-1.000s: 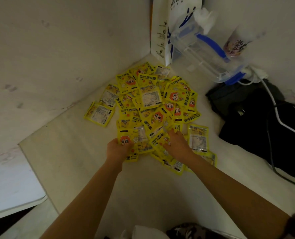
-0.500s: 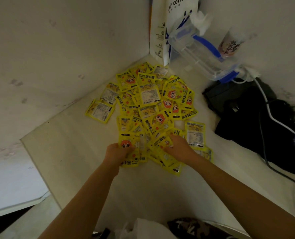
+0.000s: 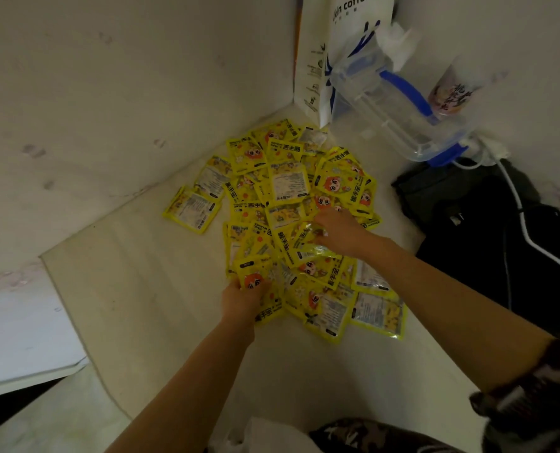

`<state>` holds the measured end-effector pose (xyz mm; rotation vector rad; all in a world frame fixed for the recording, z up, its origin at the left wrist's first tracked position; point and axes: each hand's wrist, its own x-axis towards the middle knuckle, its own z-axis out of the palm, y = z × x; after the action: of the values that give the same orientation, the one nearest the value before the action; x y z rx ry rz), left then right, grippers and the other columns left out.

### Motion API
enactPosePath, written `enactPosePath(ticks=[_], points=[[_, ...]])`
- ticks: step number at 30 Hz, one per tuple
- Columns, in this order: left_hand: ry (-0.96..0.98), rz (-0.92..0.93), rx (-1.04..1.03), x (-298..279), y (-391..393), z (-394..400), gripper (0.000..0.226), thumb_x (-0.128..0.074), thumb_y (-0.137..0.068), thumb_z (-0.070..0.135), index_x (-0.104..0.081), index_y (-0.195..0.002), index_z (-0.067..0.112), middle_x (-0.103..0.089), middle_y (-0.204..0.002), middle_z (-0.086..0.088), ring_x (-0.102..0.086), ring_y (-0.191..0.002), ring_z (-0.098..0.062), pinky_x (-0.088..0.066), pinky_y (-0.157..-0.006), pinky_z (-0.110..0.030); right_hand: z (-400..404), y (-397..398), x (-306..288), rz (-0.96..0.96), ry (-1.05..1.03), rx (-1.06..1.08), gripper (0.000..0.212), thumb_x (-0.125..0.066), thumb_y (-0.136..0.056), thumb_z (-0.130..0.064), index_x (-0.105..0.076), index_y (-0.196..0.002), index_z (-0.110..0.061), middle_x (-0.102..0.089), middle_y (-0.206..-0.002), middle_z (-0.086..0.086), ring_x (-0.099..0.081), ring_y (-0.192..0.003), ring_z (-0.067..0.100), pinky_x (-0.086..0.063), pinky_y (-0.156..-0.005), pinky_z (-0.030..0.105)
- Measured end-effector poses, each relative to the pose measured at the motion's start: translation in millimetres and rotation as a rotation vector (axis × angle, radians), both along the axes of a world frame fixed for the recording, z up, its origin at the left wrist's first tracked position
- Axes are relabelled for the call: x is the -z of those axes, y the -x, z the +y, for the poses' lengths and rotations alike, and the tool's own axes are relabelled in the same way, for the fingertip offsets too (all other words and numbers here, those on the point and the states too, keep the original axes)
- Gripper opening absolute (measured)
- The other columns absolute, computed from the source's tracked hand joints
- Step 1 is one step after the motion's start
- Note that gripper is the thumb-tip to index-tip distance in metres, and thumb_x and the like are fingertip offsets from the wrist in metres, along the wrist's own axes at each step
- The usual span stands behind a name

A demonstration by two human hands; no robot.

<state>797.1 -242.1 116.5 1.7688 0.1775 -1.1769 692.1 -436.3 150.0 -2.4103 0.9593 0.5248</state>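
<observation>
A heap of several yellow hand-warmer packets (image 3: 288,191) lies spread on a pale mat in a room corner. One packet (image 3: 192,209) lies apart at the left. My left hand (image 3: 244,297) grips a packet with a red cartoon face (image 3: 254,279) at the heap's near edge. My right hand (image 3: 339,228) reaches into the middle of the heap, fingers curled round a crinkled packet (image 3: 308,235). Its fingertips are hidden among the packets.
A clear plastic box with blue clips (image 3: 393,106) leans in the corner beside a white coffee paper bag (image 3: 317,60) and a cup (image 3: 452,93). Black bags (image 3: 488,230) with a white cable (image 3: 520,217) lie at the right. Walls close in left and behind.
My right hand has moved from the heap's near right side up into its middle and taken hold of a packet. My left hand stays on its packet at the near edge.
</observation>
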Motion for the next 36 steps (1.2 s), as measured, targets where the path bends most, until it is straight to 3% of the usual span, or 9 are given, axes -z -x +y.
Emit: enactPosePath(ticks=[2,4,8,14,18,21,24,28,36], points=[[-0.012,0.025,-0.041,2.7,2.9,-4.4,0.027,-0.071,-0.083,0.01,-0.059,-0.106,0.014,-0.064,-0.085,-0.006,-0.063,-0.071,-0.021,-0.051,-0.058,-0.032,-6.4,-5.3,6.6,0.051,0.032,-0.078,0.043,-0.057,-0.091,-0.035,-0.053,-0.13,-0.016,-0.034,-0.149,0.008,-0.028,-0.138,0.033,-0.021,-0.112,0.047],[-0.025,0.034,-0.046,4.4,2.3,-8.3,0.024,-0.072,-0.082,0.009,-0.06,-0.103,0.013,-0.064,-0.083,-0.006,-0.063,-0.072,-0.023,-0.052,-0.059,-0.033,-10.8,-7.2,13.2,0.096,-0.003,-0.079,0.05,-0.056,-0.092,-0.036,-0.045,-0.137,-0.018,-0.016,-0.158,0.001,-0.014,-0.142,0.039,-0.02,-0.114,0.053],[-0.056,-0.001,-0.02,6.3,-5.4,-8.8,0.017,-0.072,-0.081,0.008,-0.061,-0.094,0.012,-0.063,-0.078,-0.006,-0.061,-0.068,-0.021,-0.048,-0.054,-0.03,-13.4,-8.4,26.0,0.115,-0.024,-0.048,0.05,-0.054,-0.093,-0.033,-0.039,-0.138,-0.018,-0.011,-0.158,0.002,-0.009,-0.143,0.04,-0.017,-0.115,0.056],[-0.081,-0.031,0.033,7.4,-19.2,3.7,0.014,-0.074,-0.08,0.009,-0.064,-0.089,0.012,-0.066,-0.078,-0.009,-0.063,-0.069,-0.025,-0.054,-0.063,-0.036,-5.6,-4.8,30.7,0.147,0.047,-0.041,0.048,-0.052,-0.094,-0.034,-0.038,-0.137,-0.016,-0.01,-0.154,0.015,-0.008,-0.142,0.041,-0.013,-0.114,0.057],[-0.056,-0.056,0.038,5.6,-26.5,14.2,0.014,-0.073,-0.08,0.011,-0.066,-0.092,0.011,-0.069,-0.08,-0.012,-0.066,-0.074,-0.028,-0.057,-0.068,-0.041,2.4,1.2,24.9,0.114,0.024,-0.015,0.044,-0.052,-0.094,-0.035,-0.041,-0.133,-0.017,-0.02,-0.149,0.014,-0.024,-0.137,0.04,-0.017,-0.112,0.057],[-0.03,-0.073,0.007,5.0,-29.6,22.8,0.015,-0.072,-0.082,0.013,-0.066,-0.096,0.012,-0.07,-0.084,-0.013,-0.067,-0.08,-0.031,-0.057,-0.074,-0.046,9.9,9.7,20.8,0.029,-0.073,0.063,0.042,-0.051,-0.095,-0.034,-0.041,-0.131,-0.015,-0.031,-0.137,0.013,-0.045,-0.12,0.033,-0.033,-0.106,0.054],[0.015,-0.064,-0.033,2.1,-31.1,29.8,0.02,-0.069,-0.084,0.011,-0.066,-0.104,0.009,-0.07,-0.093,-0.016,-0.068,-0.082,-0.033,-0.058,-0.074,-0.047,17.7,18.2,18.1,-0.012,-0.12,0.1,0.047,-0.051,-0.096,-0.031,-0.037,-0.137,-0.012,-0.032,-0.14,0.015,-0.047,-0.119,0.032,-0.043,-0.1,0.051],[0.085,-0.053,-0.054,-1.6,-29.7,38.8,0.027,-0.068,-0.086,0.011,-0.064,-0.112,0.006,-0.069,-0.104,-0.019,-0.067,-0.094,-0.038,-0.053,-0.084,-0.059,28.8,30.6,12.9,-0.112,-0.148,0.219,0.044,-0.055,-0.094,-0.031,-0.045,-0.132,-0.012,-0.054,-0.129,0.011,-0.055,-0.112,0.027,-0.047,-0.094,0.045],[0.163,-0.063,0.016,-5.8,-11.6,50.4,0.009,-0.064,-0.088,0.011,-0.068,-0.095,0.015,-0.072,-0.087,-0.011,-0.07,-0.076,-0.027,-0.058,-0.073,-0.045,71.4,74.3,4.0,-0.345,-0.199,0.585,0.042,-0.055,-0.093,-0.032,-0.043,-0.128,-0.012,-0.06,-0.105,0.009,-0.061,-0.085,0.025,-0.05,-0.07,0.042]])
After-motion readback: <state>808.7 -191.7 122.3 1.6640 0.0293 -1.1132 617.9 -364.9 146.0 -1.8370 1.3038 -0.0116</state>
